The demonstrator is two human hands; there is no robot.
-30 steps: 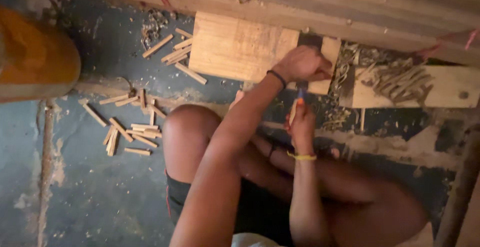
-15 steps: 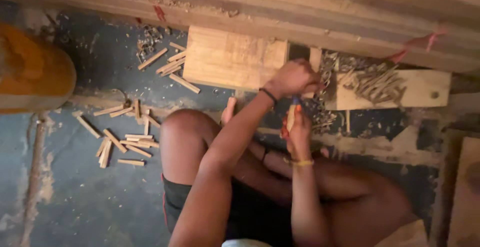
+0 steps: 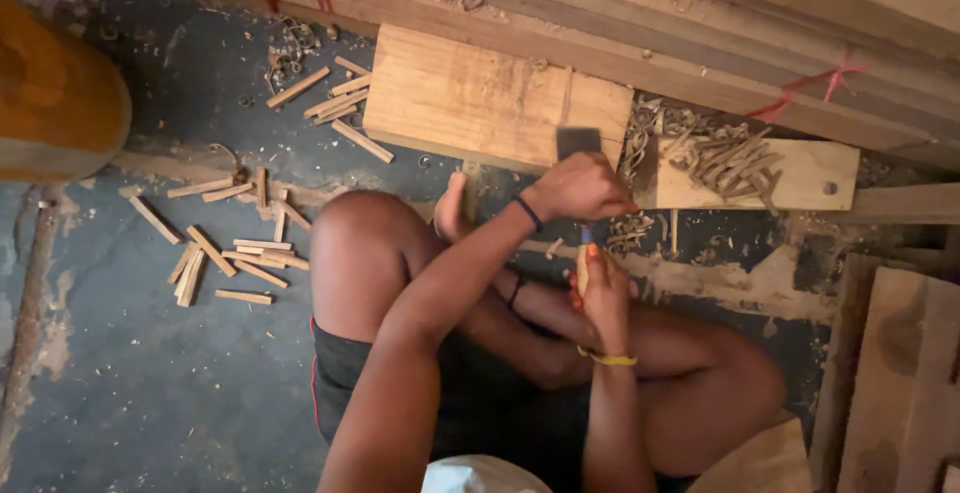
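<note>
Dark concrete floor (image 3: 150,373); left hand (image 3: 580,185) grips a blade (image 3: 578,141), right hand (image 3: 603,288) clamps a stick (image 3: 582,265).

No packages, labels, signs or screens anywhere around the wooden block (image 3: 480,103). Possibly hidden under the shavings to its right, but none visible there.
</note>
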